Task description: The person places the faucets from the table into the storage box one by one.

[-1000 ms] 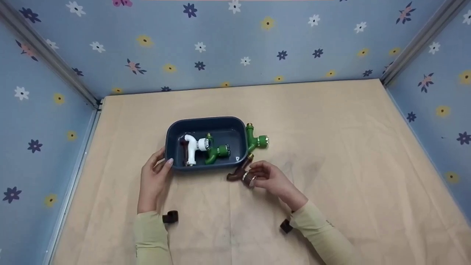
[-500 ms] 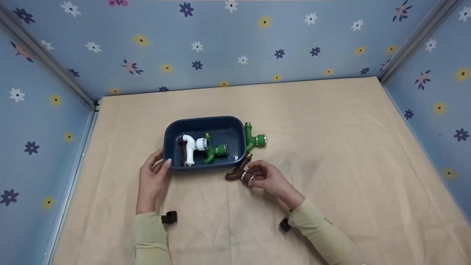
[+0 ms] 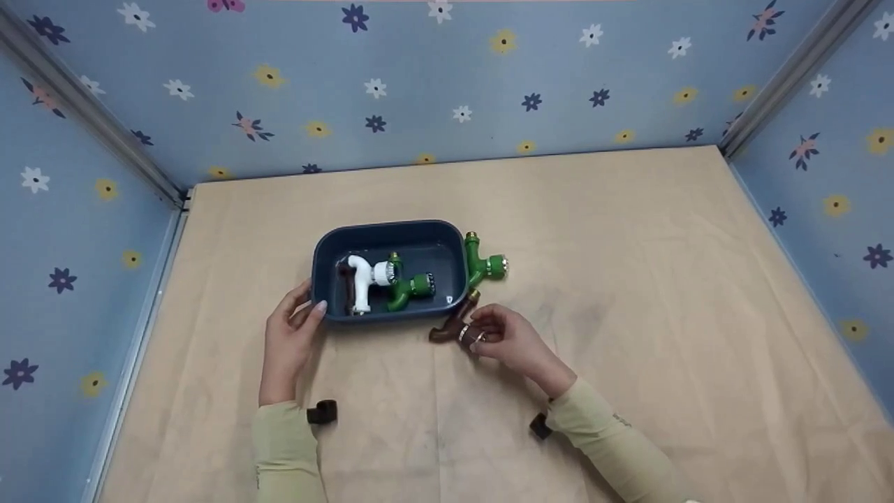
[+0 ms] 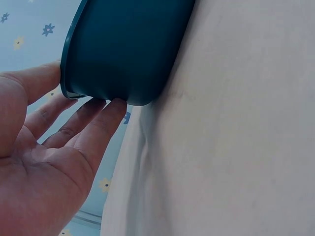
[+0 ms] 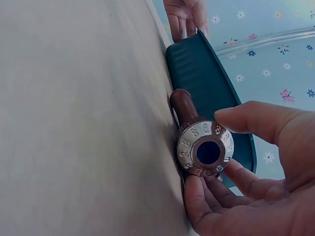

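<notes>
In the head view my left hand [image 3: 290, 339] holds the near-left corner of a dark blue plastic basin [image 3: 391, 318]. The left wrist view shows the thumb at the basin's rim and fingertips against its outer wall. A brown tap [image 3: 447, 330] lies on the cloth against the basin's near-right corner. My right hand [image 3: 520, 346] grips its round knob, whose silver end ring [image 5: 186, 145] faces the right wrist camera. Inside the basin are a white tap [image 3: 361, 283], a green tap [image 3: 401, 297] and a dark brown tap [image 3: 347, 293] partly hidden by the white one.
Another green tap [image 3: 482, 265] lies outside, against the basin's right side. Beige cloth [image 3: 628, 279] covers the table. Blue flowered panels [image 3: 461, 70] enclose the back and both sides. A small black piece [image 3: 323, 412] shows at the left wrist, another [image 3: 540, 426] at the right.
My right thumb has shifted slightly across the brown tap's knob. The basin, the taps and my left hand keep their places; the head view itself has shifted a little.
</notes>
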Motion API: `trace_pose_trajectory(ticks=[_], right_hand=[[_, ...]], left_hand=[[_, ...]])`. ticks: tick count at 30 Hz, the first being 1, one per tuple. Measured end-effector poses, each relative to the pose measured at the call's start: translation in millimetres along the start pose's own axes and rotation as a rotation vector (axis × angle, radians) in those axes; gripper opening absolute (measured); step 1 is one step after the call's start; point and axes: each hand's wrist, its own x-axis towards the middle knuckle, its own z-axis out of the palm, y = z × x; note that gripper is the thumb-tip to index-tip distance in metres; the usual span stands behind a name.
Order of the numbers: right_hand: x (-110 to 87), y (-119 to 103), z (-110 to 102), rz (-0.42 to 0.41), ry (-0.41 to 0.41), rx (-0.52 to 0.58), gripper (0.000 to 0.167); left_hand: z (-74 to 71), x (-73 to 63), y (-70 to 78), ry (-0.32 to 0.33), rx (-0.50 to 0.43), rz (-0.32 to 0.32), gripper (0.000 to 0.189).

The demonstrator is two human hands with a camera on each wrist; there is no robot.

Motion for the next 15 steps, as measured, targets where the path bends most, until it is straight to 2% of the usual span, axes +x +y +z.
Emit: trace_pose_trajectory(ticks=[4,8,15], right_hand=[[-0.4,-2.0,1.0,-0.007,-0.002,-0.019,0.042],[0.4,-1.4,0.8,-0.009,0.003,-0.014,0.043],[8.5,21.7,-2.9,-0.01,0.014,0.034,0.046]], left_hand=[[-0.2,2.2,-7.6,0.009,0.015,0.031,0.051],[0.2,3.4,-9.1,0.014,0.014,0.048,0.05],[0.2,3.1,-8.6,0.014,0.002,0.045,0.05]])
